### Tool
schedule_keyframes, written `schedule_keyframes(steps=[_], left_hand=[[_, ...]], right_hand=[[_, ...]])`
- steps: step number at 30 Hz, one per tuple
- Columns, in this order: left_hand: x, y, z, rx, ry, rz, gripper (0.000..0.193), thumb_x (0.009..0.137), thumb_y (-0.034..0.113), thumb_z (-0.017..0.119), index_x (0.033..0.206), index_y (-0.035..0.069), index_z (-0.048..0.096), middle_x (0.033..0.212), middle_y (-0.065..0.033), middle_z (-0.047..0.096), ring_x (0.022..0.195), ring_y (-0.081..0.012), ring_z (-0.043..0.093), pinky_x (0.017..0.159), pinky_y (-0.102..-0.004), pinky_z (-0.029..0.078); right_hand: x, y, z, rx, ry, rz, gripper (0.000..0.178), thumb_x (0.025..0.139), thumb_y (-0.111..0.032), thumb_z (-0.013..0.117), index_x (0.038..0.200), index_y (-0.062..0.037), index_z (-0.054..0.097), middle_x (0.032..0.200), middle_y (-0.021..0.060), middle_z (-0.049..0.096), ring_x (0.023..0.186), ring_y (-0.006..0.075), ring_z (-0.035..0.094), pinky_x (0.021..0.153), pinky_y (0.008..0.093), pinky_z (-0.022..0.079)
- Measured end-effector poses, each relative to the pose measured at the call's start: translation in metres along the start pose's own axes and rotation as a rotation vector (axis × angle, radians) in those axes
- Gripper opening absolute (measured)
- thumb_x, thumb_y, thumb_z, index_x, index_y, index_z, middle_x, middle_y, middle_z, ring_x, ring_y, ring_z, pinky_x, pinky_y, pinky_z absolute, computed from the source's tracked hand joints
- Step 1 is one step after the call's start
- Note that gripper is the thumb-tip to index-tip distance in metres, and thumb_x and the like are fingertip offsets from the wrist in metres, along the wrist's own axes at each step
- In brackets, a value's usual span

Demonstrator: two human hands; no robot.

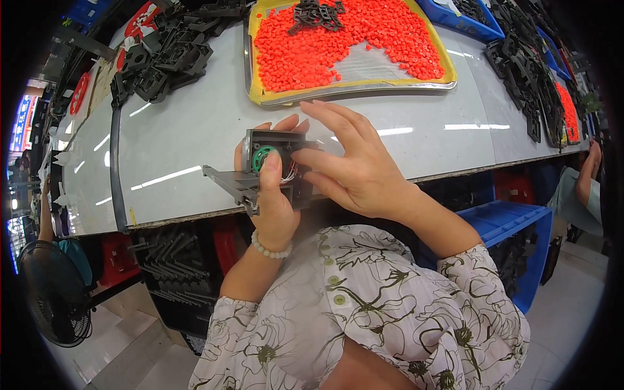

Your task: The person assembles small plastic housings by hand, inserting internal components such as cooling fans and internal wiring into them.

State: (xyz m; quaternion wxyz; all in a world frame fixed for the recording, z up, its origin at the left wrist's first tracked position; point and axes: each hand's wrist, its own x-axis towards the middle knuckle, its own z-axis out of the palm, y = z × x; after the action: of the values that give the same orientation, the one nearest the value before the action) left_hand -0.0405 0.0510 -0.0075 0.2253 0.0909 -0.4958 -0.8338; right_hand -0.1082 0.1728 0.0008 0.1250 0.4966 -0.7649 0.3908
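Black plastic housing (pixel 286 144) sits in the left hand (pixel 278 205) above the near worktable (pixel 170 146) edge, thumb closed over a green ring (pixel 260 156). Right hand (pixel 361 170): fingers half-curled at its right side, grip unclear. Ring appears seated; exposed wires (pixel 290 173) apparently await tucking.

"What does the left hand (pixel 278 205) hold?"
"A dark grey plastic housing (pixel 284 140), thumb over a green slotted disc (pixel 257 159) inside."
"And the right hand (pixel 357 162)?"
"Its fingers are at the housing's right side, near thin wires (pixel 290 172)."
"Beyond them?"
"A metal tray (pixel 364 94) of small red pieces (pixel 296 55), with dark moulded parts (pixel 169 58) heaped to its left."
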Motion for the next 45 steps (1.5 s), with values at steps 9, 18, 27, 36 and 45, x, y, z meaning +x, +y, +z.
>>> schedule_keyframes(steps=[9,18,27,36,45], left_hand=[[0.004,-0.012,-0.008,-0.070,0.058,-0.166,0.043,0.089,0.022,0.046,0.125,0.000,0.036,0.122,-0.0205,0.050,0.108,-0.0292,0.052,0.094,-0.0408,0.043],[0.019,-0.026,-0.019,-0.231,-0.038,-0.333,0.041,0.089,0.024,0.048,0.124,0.004,0.038,0.124,-0.0205,0.047,0.113,-0.0346,0.049,0.087,-0.0465,0.049],[0.024,-0.028,-0.020,-0.240,-0.070,-0.327,0.040,0.090,0.027,0.048,0.122,0.005,0.040,0.124,-0.0176,0.048,0.116,-0.0329,0.047,0.087,-0.0471,0.049],[0.020,-0.028,-0.023,-0.198,-0.057,-0.349,0.046,0.090,0.028,0.048,0.127,0.003,0.037,0.123,-0.0179,0.048,0.116,-0.0323,0.047,0.085,-0.0470,0.050],[0.023,-0.025,-0.020,-0.245,-0.034,-0.361,0.047,0.089,0.024,0.047,0.128,0.001,0.036,0.122,-0.0219,0.049,0.113,-0.0345,0.050,0.084,-0.0466,0.051]], right_hand=[[-0.008,0.013,0.000,-0.042,-0.133,-0.006,0.027,0.073,-0.030,0.066,0.095,-0.0152,0.061,0.129,0.0140,0.042,0.122,0.0310,0.038,0.092,0.0535,0.033],[-0.053,0.109,-0.104,-0.330,0.218,0.412,0.024,0.075,-0.013,0.065,0.097,-0.0071,0.062,0.103,0.0128,0.060,0.098,0.0289,0.055,0.085,0.0373,0.045],[-0.117,0.242,-0.238,-1.166,0.355,0.807,0.026,0.067,-0.020,0.073,0.089,-0.0097,0.063,0.115,0.0076,0.050,0.109,0.0289,0.045,0.087,0.0422,0.040],[-0.095,0.202,-0.236,-0.101,0.870,0.805,0.019,0.081,-0.021,0.065,0.086,-0.0028,0.062,0.094,0.0054,0.062,0.083,0.0161,0.061,0.071,0.0290,0.047],[-0.099,0.110,-0.135,1.034,0.462,1.050,0.021,0.090,-0.023,0.053,0.098,-0.0043,0.059,0.091,0.0011,0.061,0.078,0.0097,0.058,0.070,0.0251,0.048]])
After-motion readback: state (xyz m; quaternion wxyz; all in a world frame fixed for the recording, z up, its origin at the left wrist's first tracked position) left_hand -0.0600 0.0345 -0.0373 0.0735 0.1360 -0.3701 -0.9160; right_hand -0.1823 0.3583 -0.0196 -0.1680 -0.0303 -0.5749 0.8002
